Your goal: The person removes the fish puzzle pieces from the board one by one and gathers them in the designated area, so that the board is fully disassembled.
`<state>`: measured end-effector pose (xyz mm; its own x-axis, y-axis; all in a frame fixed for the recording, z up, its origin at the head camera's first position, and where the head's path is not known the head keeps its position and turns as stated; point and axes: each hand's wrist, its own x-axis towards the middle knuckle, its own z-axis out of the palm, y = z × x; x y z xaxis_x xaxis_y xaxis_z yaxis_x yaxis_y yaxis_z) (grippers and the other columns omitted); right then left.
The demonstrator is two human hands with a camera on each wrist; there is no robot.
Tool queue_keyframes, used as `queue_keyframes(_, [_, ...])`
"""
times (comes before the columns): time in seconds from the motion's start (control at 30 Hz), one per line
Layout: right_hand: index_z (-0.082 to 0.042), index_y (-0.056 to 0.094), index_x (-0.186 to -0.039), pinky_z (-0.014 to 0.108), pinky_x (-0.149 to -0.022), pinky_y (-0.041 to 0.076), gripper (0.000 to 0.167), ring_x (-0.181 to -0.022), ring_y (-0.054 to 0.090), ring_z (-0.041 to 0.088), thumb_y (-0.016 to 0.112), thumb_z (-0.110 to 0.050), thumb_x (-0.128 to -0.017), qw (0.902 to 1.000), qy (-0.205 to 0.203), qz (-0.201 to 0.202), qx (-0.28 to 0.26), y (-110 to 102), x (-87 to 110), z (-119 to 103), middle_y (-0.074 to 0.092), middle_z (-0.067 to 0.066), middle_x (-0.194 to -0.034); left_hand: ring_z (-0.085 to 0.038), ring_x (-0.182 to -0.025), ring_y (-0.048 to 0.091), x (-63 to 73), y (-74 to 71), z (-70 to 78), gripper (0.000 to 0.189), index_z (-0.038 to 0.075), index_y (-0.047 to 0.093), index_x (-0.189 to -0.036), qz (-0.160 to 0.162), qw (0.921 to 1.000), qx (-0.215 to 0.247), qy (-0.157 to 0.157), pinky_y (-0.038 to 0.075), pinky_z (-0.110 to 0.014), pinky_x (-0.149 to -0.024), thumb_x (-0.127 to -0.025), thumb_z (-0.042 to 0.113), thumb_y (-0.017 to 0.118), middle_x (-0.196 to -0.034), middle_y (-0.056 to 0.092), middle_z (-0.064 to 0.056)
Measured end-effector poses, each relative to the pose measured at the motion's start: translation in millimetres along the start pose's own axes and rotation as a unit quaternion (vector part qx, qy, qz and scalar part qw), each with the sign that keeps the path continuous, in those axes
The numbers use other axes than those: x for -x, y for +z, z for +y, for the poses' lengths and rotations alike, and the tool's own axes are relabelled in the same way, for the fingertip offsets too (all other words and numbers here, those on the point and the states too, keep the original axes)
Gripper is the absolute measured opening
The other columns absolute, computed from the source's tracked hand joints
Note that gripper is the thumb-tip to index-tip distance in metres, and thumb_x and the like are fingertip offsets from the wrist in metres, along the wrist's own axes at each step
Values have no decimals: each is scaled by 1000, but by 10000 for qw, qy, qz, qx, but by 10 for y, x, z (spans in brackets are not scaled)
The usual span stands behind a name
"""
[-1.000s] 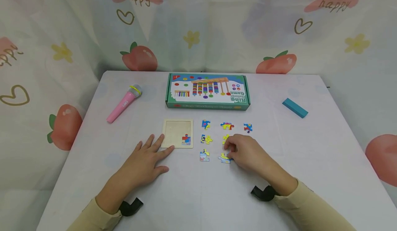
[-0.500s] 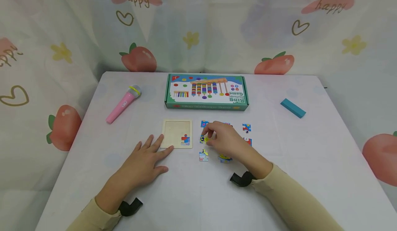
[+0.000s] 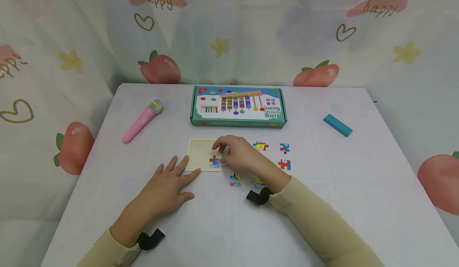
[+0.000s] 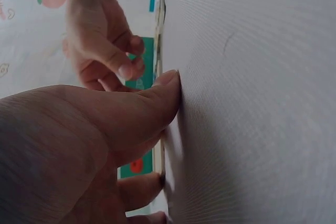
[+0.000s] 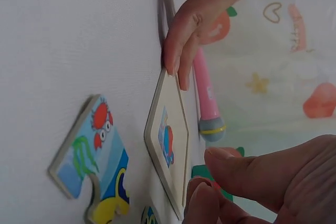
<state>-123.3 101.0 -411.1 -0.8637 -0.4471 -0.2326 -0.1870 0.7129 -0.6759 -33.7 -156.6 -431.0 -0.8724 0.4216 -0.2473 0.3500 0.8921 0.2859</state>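
Note:
A square wooden puzzle board [image 3: 197, 149] lies flat, one picture piece [image 3: 214, 162] in its near right corner. My left hand [image 3: 168, 189] rests spread on the table, with fingertips touching the board's left and near edges. My right hand [image 3: 238, 153] hangs over the board's right edge, thumb and fingers bent towards each other. No piece shows clearly between them, and I cannot tell whether they pinch one. Near its wrist lies a crab piece [image 5: 97, 153]. Other loose pieces lie right of the board, including a red one [image 3: 284, 164]; the hand and forearm cover part of the group.
A green ring game box [image 3: 238, 106] stands behind the board. A pink toy microphone [image 3: 140, 123] lies at the back left, a blue block [image 3: 338, 125] at the back right. Each wrist wears a black camera mount [image 3: 259, 197].
My right hand has moved left, from over the middle pieces to the board's right edge. The right column's red piece has come into sight. My left hand has stayed put.

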Motion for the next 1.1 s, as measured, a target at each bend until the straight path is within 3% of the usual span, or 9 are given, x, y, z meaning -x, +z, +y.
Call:
queue_keyframes(0.37, [-16, 77, -119, 34, -91, 56, 29, -100, 61, 19, 82, -6, -93, 9992, 12, -351, 169, 142, -124, -37, 69, -1, -110, -51, -164, 25, -11, 10, -14, 71, 36, 52, -160, -25, 10000, -7, 19, 28, -78, -124, -96, 47, 79, -178, 31, -15])
queue_keyframes(0.6, [-15, 79, -107, 34, -87, 54, 18, -93, 60, 18, 83, -7, -91, 9983, -31, -400, 434, 178, -151, -62, 67, 1, -102, -50, -164, 25, -13, 24, -21, 71, 36, 52, -160, -29, 10000, -23, 14, 28, -78, -125, -96, 49, 79, -178, 30, -14])
queue_keyframes(1.1, [-18, 70, -104, 34, -83, 51, 21, -95, 57, 21, 82, -4, -92, 9991, -38, -325, 271, 195, -132, -70, 63, 2, -101, -51, -164, 25, -6, 6, -29, 70, 35, 52, -161, -11, 10000, 5, 79, 28, -78, -124, -97, 46, 79, -178, 30, -15])
